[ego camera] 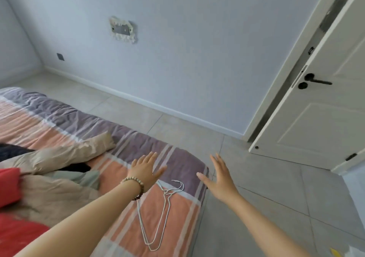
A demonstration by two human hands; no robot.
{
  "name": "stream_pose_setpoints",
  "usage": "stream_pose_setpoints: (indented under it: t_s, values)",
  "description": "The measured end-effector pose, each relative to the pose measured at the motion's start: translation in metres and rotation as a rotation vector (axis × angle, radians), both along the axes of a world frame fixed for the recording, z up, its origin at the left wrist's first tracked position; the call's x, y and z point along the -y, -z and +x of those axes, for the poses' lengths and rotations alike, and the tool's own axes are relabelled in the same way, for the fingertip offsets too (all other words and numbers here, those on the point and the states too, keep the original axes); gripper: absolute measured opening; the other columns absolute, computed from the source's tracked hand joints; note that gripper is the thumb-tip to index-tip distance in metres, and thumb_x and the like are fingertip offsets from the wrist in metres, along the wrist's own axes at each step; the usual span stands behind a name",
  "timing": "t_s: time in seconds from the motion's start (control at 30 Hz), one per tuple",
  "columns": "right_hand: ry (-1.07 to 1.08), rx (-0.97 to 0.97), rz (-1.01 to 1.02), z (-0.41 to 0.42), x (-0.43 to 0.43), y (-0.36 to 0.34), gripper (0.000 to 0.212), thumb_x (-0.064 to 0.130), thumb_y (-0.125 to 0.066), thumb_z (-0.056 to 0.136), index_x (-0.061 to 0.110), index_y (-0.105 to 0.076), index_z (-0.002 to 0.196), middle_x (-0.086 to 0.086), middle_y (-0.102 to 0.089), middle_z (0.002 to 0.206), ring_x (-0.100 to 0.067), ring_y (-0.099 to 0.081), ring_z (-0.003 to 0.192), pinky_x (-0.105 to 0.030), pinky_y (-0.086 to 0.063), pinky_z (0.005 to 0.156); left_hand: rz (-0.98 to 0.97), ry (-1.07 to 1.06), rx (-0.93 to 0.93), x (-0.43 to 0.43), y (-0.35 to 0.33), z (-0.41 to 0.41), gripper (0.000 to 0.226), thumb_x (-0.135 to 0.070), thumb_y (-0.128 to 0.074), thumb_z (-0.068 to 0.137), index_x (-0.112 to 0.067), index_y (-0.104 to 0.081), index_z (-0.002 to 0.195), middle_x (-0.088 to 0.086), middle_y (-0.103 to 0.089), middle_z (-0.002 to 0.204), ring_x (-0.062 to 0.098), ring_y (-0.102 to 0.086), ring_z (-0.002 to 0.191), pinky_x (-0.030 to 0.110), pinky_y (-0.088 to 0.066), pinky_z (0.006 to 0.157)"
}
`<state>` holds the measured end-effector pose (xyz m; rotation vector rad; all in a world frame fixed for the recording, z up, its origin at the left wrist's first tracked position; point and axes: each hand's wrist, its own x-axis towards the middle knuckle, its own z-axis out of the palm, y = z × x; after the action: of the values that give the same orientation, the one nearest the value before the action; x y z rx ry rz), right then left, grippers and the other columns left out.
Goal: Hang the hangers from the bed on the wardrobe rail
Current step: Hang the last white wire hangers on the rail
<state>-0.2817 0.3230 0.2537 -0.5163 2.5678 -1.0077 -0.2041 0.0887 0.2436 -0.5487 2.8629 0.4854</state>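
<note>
Thin white wire hangers [160,213] lie flat on the bed [126,197], near its right corner, hooks pointing away from me. My left hand [145,167], with a bead bracelet on the wrist, hovers just beyond the hooks with fingers straight and spread. Above the bed's corner edge my right hand [219,177] is held out to the right of the hangers, fingers straight, holding nothing. No wardrobe rail is in view.
The bed has a peach, purple and white checked cover. Crumpled beige bedding [65,158] and red cloth [11,207] lie on its left part. Grey tiled floor [256,207] runs along the right. A white door [320,106] with a black handle stands ajar at the right.
</note>
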Motion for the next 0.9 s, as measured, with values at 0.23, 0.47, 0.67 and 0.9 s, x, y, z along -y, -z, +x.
stream_pose_setpoints:
  t_s: [0.23,0.47,0.67,0.9]
  values:
    - [-0.052,0.338,0.032,0.019,0.072,0.153,0.077,0.046,-0.059,0.087,0.021,-0.020,0.148,0.005,-0.016,0.156,-0.011,-0.017,0.144,-0.028,-0.017,0.114,0.229,-0.367,0.245,0.041,0.142,0.056,0.065,-0.054,-0.024,0.095,-0.018,-0.017,0.148,0.001,-0.021,0.155,0.023,-0.025,0.141,0.036,-0.023,0.114]
    - [0.110,0.776,-0.071,0.035,0.101,0.278,0.064,0.032,-0.060,0.090,0.011,-0.031,0.144,-0.003,-0.040,0.146,-0.019,-0.042,0.132,-0.029,-0.033,0.106,0.684,-0.801,0.263,0.028,0.254,0.077,0.057,-0.046,-0.024,0.098,-0.014,-0.027,0.145,0.008,-0.033,0.149,0.023,-0.034,0.136,0.032,-0.025,0.110]
    - [0.219,0.919,-0.117,0.053,0.112,0.340,0.056,0.023,-0.059,0.091,0.008,-0.036,0.140,-0.009,-0.045,0.142,-0.023,-0.046,0.128,-0.041,-0.035,0.110,0.915,-1.016,0.269,0.007,0.319,0.075,0.059,-0.052,-0.019,0.097,-0.019,-0.032,0.143,0.010,-0.039,0.146,0.030,-0.043,0.129,0.038,-0.032,0.110]
    - [0.298,1.053,-0.230,0.069,0.130,0.352,0.043,0.001,-0.046,0.095,0.015,-0.036,0.135,-0.008,-0.060,0.095,-0.017,-0.061,0.074,-0.023,-0.054,0.054,1.062,-1.050,0.190,-0.005,0.345,0.079,0.046,-0.047,-0.029,0.097,-0.010,-0.051,0.112,0.002,-0.060,0.110,0.020,-0.060,0.091,0.032,-0.048,0.080]
